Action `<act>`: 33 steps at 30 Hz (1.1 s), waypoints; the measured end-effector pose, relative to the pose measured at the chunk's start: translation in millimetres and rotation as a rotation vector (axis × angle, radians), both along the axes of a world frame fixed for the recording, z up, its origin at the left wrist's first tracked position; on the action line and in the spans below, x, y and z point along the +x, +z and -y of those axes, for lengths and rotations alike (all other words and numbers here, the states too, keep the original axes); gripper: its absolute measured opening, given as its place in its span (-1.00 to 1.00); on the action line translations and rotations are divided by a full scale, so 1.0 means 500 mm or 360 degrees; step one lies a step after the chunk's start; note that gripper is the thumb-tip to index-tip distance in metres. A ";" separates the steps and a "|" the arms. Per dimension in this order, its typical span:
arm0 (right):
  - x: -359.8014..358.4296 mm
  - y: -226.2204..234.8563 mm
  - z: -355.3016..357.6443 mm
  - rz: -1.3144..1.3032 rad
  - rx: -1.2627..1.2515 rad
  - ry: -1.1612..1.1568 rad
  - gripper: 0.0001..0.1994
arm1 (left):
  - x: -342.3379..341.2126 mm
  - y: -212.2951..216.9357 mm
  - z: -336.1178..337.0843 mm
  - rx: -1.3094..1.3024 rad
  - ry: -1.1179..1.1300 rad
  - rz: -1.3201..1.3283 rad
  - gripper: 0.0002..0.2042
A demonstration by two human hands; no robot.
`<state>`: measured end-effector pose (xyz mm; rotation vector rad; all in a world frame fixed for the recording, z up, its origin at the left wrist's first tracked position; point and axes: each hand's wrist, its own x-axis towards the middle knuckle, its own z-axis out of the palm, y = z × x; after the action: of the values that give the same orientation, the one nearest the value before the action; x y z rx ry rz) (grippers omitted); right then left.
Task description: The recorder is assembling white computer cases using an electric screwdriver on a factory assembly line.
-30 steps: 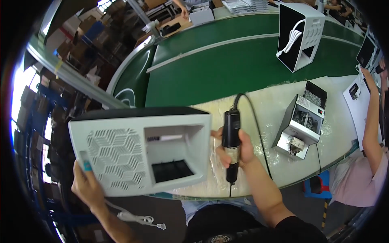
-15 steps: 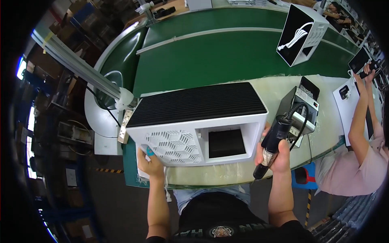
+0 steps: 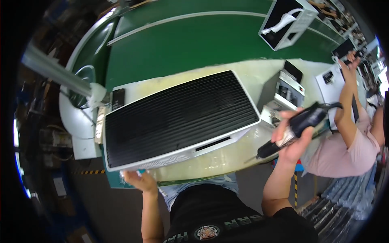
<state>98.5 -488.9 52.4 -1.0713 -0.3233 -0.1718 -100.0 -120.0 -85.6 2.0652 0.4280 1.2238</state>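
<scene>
A large white housing (image 3: 164, 161) with a ribbed black panel (image 3: 182, 117) facing up sits at an angle on the work surface in front of me. At its near left corner is my left hand (image 3: 139, 181), up against the lower edge; its fingers are smeared by motion and partly hidden. Off the housing's right end, my right hand (image 3: 293, 141) is closed around a black electric screwdriver (image 3: 310, 119). The screwdriver is tilted, its nose down to the left and its cord leaving the upper right end. Its tip touches nothing that I can see.
A grey metal box (image 3: 279, 91) stands right of the housing, a dark phone-like slab (image 3: 293, 71) behind it. Another white housing with a white cable (image 3: 282, 22) is on the green belt (image 3: 182, 44). A metal post (image 3: 56, 69) rises at left. A co-worker (image 3: 340, 154) is at right.
The housing has tipped so its ribbed panel faces up more and its patterned front is mostly hidden. The right hand has swung the screwdriver toward a flatter tilt. The whole view has shifted.
</scene>
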 end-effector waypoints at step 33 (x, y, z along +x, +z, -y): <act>-0.001 0.352 -0.071 0.1252 0.0019 -0.0710 -0.40 | 0.301 0.384 0.373 0.1158 -0.1136 -0.0626 -0.60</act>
<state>97.8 -453.5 228.5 -1.0162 -0.7807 -1.0049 50.6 -306.6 106.5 2.7106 -0.6549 0.5576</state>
